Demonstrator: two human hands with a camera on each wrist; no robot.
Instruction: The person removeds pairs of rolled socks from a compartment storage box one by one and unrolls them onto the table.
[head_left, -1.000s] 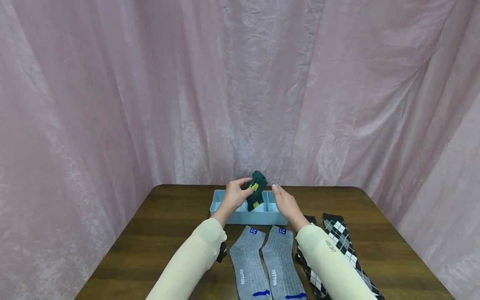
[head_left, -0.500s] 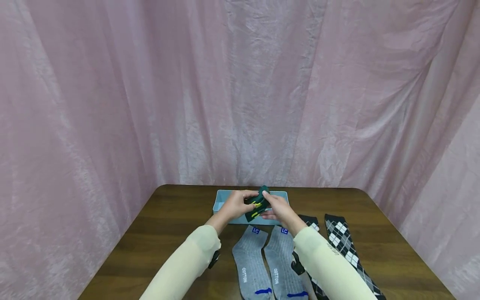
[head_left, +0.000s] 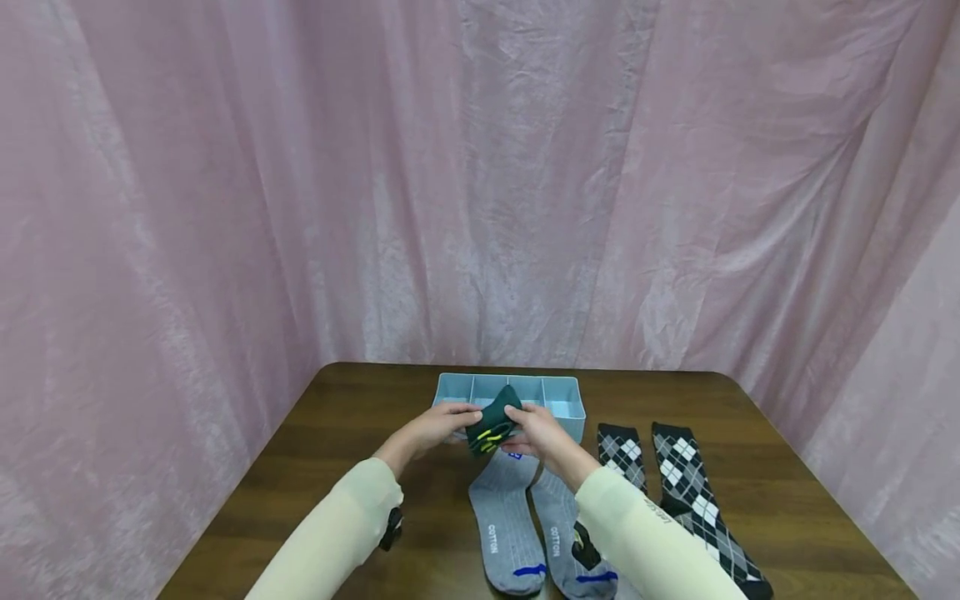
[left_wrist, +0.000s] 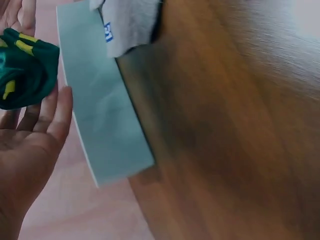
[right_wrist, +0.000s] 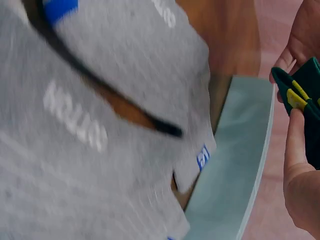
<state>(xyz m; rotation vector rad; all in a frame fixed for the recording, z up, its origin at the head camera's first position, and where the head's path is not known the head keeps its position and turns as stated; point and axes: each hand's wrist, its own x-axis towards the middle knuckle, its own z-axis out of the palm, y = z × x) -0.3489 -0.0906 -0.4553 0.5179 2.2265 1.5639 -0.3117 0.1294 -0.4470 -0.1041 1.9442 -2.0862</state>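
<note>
My left hand (head_left: pixel 435 427) and right hand (head_left: pixel 543 437) hold a folded dark green sock bundle (head_left: pixel 492 421) between them, in front of the light blue box. Thumbs lie on its near side, and the fingers are partly hidden behind it. Yellow patches show along its folded layers. In the left wrist view the green bundle (left_wrist: pixel 30 70) sits at the fingers of my left hand (left_wrist: pixel 30 155). My right hand (right_wrist: pixel 302 192) touches a yellow patch with one digit in the right wrist view. Two grey socks (head_left: pixel 510 525) lie flat below the hands.
The light blue divided box (head_left: pixel 566 400) stands at the back of the wooden table (head_left: pixel 360 408). Two black-and-white argyle socks (head_left: pixel 686 475) lie to the right, partly under my right sleeve (head_left: pixel 645 533). A pink curtain (head_left: pixel 480 183) hangs behind the table.
My right hand came in from the right and took hold of the green bundle alongside the left. Both hands then drew it nearer and lower, from over the box to its front.
</note>
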